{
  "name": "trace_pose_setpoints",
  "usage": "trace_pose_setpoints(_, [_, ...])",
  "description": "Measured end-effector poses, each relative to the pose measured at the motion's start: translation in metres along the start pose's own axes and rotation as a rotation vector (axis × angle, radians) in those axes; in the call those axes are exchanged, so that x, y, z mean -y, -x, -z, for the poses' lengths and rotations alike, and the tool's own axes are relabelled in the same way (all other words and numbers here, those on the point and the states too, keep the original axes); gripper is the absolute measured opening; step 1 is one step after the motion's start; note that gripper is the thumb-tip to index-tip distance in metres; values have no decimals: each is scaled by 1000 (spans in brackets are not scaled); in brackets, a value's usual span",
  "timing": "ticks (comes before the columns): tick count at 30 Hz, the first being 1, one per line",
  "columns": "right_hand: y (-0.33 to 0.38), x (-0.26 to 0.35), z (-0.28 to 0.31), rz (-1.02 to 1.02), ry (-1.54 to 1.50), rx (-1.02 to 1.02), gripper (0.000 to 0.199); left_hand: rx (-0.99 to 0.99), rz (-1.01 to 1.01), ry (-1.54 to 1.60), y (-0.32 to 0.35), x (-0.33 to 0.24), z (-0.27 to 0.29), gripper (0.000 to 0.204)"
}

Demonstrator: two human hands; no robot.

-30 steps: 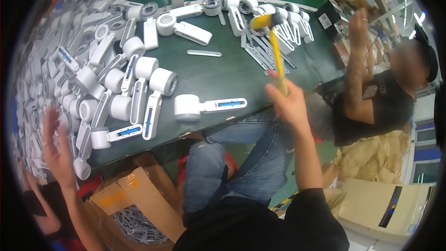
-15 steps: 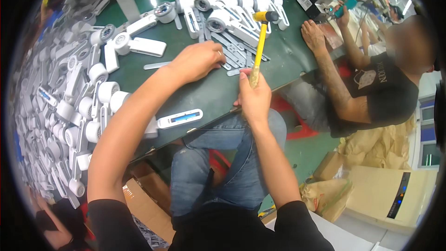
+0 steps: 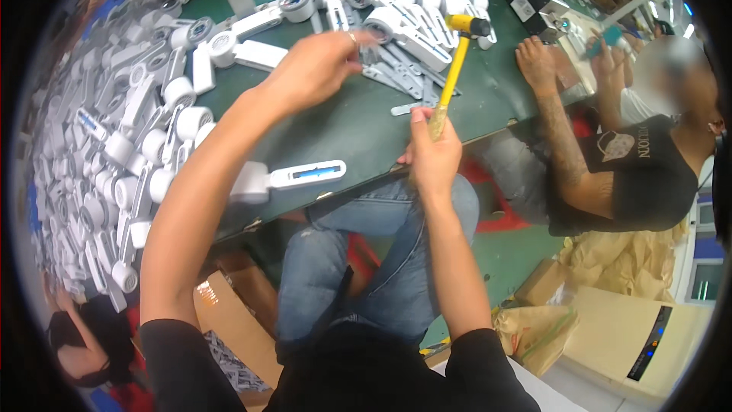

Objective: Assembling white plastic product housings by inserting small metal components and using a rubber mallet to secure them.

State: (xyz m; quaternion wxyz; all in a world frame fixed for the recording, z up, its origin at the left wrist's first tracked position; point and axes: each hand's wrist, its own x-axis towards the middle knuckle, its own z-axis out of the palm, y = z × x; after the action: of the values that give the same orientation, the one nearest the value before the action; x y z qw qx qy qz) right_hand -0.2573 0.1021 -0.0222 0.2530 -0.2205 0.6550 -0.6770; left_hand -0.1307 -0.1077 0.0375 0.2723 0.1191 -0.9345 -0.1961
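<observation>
Left hand (image 3: 316, 69) has shifted since half a second ago: it was down by the near end of the loose flat grey strips (image 3: 398, 76), now it's farther back at their far-left side. Right hand (image 3: 436, 156) has barely budged, fingers wrapped firmly round the yellow hammer with a black-tipped head (image 3: 454, 72), head pointing away from the body. Left fingers look half curled, but they're blurry, so honestly can't tell if they've pinched a strip.

Closest piece is a white plastic handheld fan with a round drum head (image 3: 286, 177), lying on the dark green counter (image 3: 366, 137) near the front edge, just right of the left forearm. Its handle slot is open with something blue showing inside, so I'd call that one unfinished. The strips lie loose in a fanned-out heap, one of them just beside the hammer's grip.

Behind the heap there's a cluster of similar white fans (image 3: 419, 42), long slots showing on several handles, so those look undone too. Huge pile of white and grey fan units (image 3: 114, 152) on the left: at least one shows blue in an open slot. Some handles look plain white, but can't tell if they're closed up or just flipped over.
</observation>
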Motion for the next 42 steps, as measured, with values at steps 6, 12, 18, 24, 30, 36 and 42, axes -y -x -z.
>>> trace_pose_setpoints(6, [49, 39, 4, -37, -26, 277, 36, -225, 640, 934, 75, -93, 49, 31])
trace_pose_setpoints(12, [100, 57, -22, -97, -77, 436, 27, -422, 859, 1114, 140, -133, 38, 30])
trace_pose_setpoints(18, [73, 59, -6, -91, 108, 465, 21, -301, 287, -204, 175, -103, 48, 62])
trace_pose_setpoints(24, [62, 46, -31, -115, 343, 577, 22, -277, 348, -11, 187, -82, 28, 79])
trace_pose_setpoints(30, [51, 46, -34, -16, 434, 681, 20, -315, 305, 62, 191, -74, 22, 85])
trace_pose_setpoints(36, [35, 52, -33, 25, 534, 826, 21, -329, 82, -103, 191, -63, 18, 40])
trace_pose_setpoints(42, [32, 68, -43, -282, 575, 769, 33, -287, 96, -99, 187, -65, 19, 23])
